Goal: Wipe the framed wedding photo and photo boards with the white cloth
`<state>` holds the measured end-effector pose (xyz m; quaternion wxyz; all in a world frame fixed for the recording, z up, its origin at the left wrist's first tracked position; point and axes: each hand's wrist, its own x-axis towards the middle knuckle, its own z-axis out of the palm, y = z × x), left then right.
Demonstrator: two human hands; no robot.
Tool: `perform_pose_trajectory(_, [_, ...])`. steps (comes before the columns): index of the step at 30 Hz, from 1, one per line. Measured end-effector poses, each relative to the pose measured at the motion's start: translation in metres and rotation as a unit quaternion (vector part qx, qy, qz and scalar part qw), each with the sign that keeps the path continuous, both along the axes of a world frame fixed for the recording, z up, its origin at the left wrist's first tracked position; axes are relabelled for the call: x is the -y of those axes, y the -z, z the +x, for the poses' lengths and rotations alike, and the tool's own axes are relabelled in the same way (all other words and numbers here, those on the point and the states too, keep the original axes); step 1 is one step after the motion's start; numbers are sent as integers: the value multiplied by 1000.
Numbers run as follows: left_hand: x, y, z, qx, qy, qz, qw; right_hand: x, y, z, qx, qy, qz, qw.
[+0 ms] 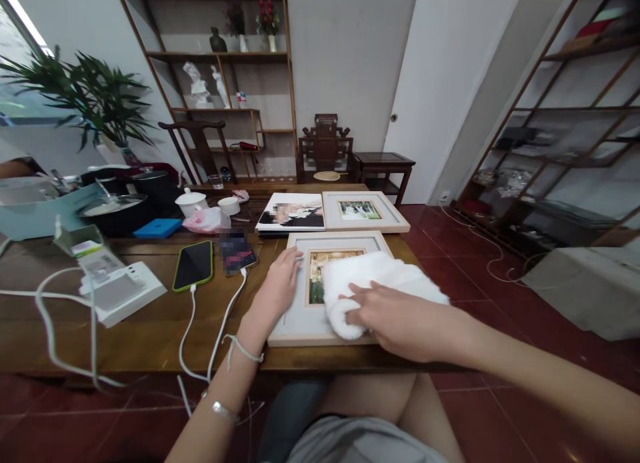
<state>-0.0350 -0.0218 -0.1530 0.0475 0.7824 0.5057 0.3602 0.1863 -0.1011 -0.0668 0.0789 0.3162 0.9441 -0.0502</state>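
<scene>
A picture frame [279,339] with a pale wood border, a light grey mat and a small picture in the middle lies flat at the table's front edge. Around its left side my left hand [281,276] is closed, fingertips on the border. My right hand [383,313] presses a fluffy white cloth [387,266] onto the frame, fingers bent into the folds. The cloth covers the right part of the frame and some of the picture. Beyond it lie a second pale frame [390,213] and a photo panel [280,202].
Left of my left hand, a green-cased phone [194,266] and another phone [237,252] trail white cables. Farther left are an open white box [127,293], a blue box [157,228], a black pan [113,210] and a white lidded bowl [191,201]. A wooden chair [326,146] stands behind the table.
</scene>
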Motion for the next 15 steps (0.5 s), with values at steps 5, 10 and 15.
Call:
perform_pose_trajectory(5, [3,-3,1,-49,35,-13,998,-25,-22,51,-74,120,-41,989])
perform_pose_trajectory(10, [8,-8,2,-71,36,-39,996,-80,-29,77,-271,306,205,889])
perform_pose_trajectory(15, [6,-5,1,-78,32,-39,996,-125,-9,27,-228,180,319,902])
